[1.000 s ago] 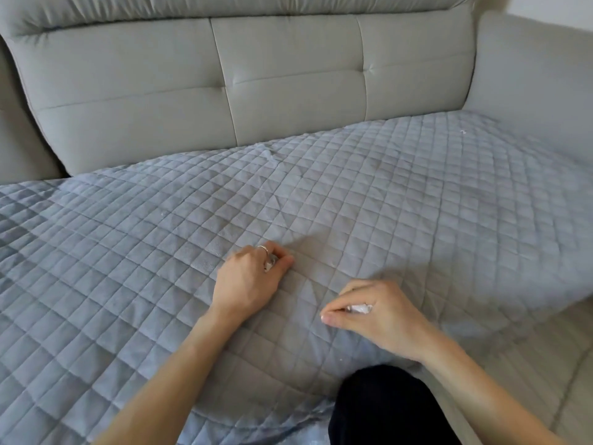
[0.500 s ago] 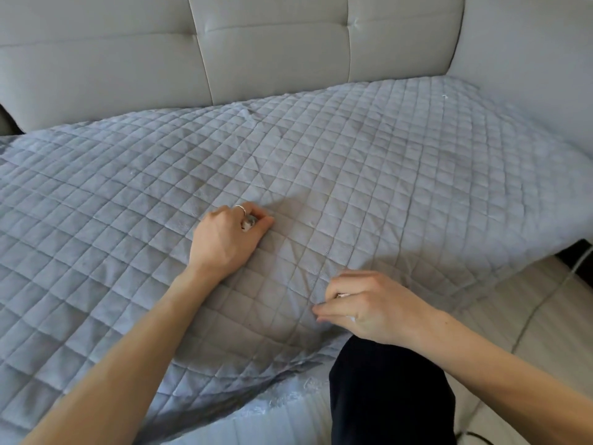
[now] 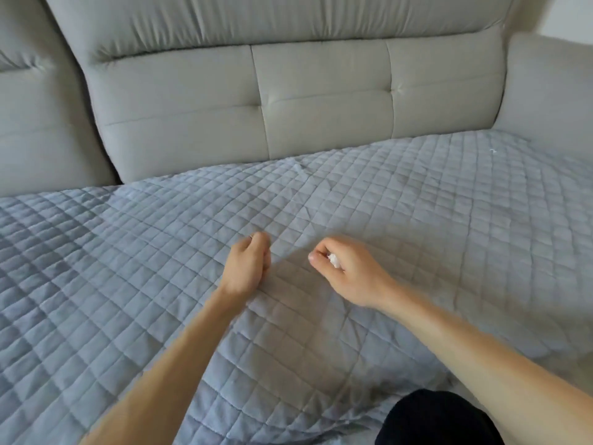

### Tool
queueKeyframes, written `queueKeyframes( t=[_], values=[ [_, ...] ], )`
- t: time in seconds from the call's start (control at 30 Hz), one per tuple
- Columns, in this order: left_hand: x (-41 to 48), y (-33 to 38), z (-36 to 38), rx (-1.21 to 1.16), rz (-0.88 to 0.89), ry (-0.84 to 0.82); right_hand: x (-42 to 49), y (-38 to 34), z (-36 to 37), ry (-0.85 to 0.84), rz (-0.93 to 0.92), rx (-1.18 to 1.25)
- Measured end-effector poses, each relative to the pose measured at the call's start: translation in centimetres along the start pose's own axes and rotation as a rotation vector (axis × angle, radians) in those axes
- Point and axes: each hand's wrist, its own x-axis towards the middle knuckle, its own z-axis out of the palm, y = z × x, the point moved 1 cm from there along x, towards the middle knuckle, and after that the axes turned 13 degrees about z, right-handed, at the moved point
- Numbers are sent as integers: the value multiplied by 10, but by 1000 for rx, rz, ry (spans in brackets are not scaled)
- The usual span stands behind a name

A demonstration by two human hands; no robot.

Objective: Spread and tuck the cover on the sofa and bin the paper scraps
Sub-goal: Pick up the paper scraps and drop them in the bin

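— What's gripped?
— My right hand (image 3: 349,273) pinches a paper scrap (image 3: 333,260) over the middle of the cover (image 3: 417,220) on the sofa (image 3: 321,101).
— The other?
— My left hand (image 3: 247,266) is curled just beside it; whether it holds anything, I cannot tell.

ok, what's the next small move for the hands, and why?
Probably reach the right hand toward the small white speck on the cover near the armrest. That hand already pinches a white paper scrap; the left hand is curled, contents hidden. No bin is in view, so collecting that speck likely comes before binning.
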Motion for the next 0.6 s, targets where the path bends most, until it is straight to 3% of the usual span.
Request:
queueKeyframes(
  t=[0.07,0.17,0.33,0.5,0.6],
  values=[
    [-5,-9,-10,-159,-81,32,7,0,8,11,58,89],
    [5,-7,-56,-141,-88,151,39,-28,26,45,66,187],
    [13,3,-144,345,45,346,92,-85,70,28,7,171],
    [11,-19,-188,733,89,425,132,-132,95,69,-101,118],
    [11,-33,-198,792,175,501,159,-158,98,130,-160,87]
  ],
)
